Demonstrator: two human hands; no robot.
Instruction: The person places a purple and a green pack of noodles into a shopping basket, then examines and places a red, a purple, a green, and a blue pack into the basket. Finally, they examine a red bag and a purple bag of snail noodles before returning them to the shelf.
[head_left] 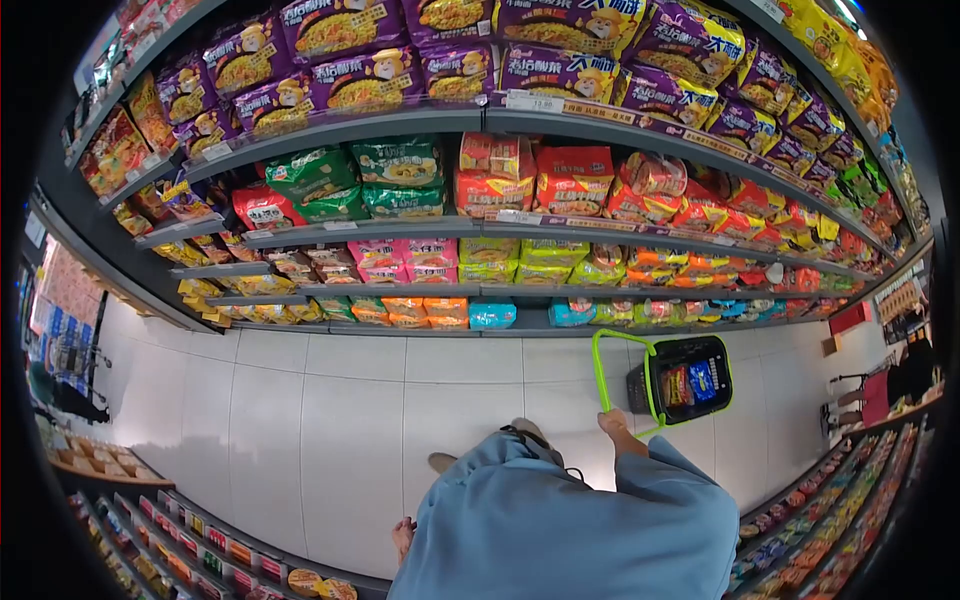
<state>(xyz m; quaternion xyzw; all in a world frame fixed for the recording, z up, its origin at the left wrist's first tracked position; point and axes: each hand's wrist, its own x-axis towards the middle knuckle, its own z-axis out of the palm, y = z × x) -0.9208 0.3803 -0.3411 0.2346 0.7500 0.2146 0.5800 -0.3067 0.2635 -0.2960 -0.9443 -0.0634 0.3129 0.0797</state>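
My right hand [613, 421] is closed around the long green handle [600, 368] of a shopping basket. The dark basket [644, 392] has a green rim and is at my right, by the floor. Inside it lie a blue packet [703, 381] and a red-and-yellow packet [677, 386]. Low at my left side hangs my left hand [403, 537], small in view and partly cut off by my blue clothing. It appears loosely open with nothing in it.
Ahead stands a long shelf [400, 123] stacked with instant noodle packs [360, 80]. More shelves [205, 530] rise behind me on both sides. Pale floor tiles [330, 420] run along the aisle. At the far right a person [905, 375] stands beside a cart.
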